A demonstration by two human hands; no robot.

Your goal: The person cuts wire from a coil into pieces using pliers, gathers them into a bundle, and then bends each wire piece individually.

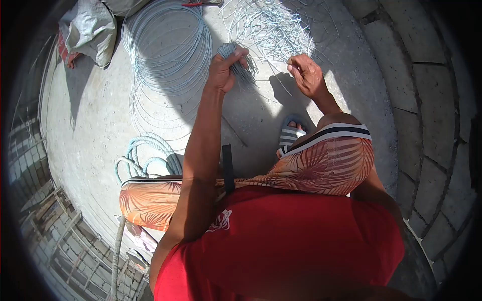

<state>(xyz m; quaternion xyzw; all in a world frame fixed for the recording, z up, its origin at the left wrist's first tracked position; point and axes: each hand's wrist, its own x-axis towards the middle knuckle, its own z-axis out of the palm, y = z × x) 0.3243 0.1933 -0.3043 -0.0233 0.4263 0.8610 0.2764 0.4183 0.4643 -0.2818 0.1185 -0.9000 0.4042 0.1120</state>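
A thick bundle of thin grey wires (243,71) is gripped in my left hand (223,70), its ends fanning out down and to the right. To the right of the bundle, apart from it, my right hand (307,76) has its thumb and fingertips pinched together; whatever they hold is too small to make out. Beyond both hands lies a loose heap of cut wire pieces (273,32) on the concrete floor. A large coil of wire (168,75) lies to the left of my left hand.
Light blue rope (133,150) lies coiled by my left knee. A white sack (90,30) stands at the upper left. Red-handled pliers (193,4) are at the top edge. A block wall (406,75) borders the right side, and a metal grid (68,241) the lower left.
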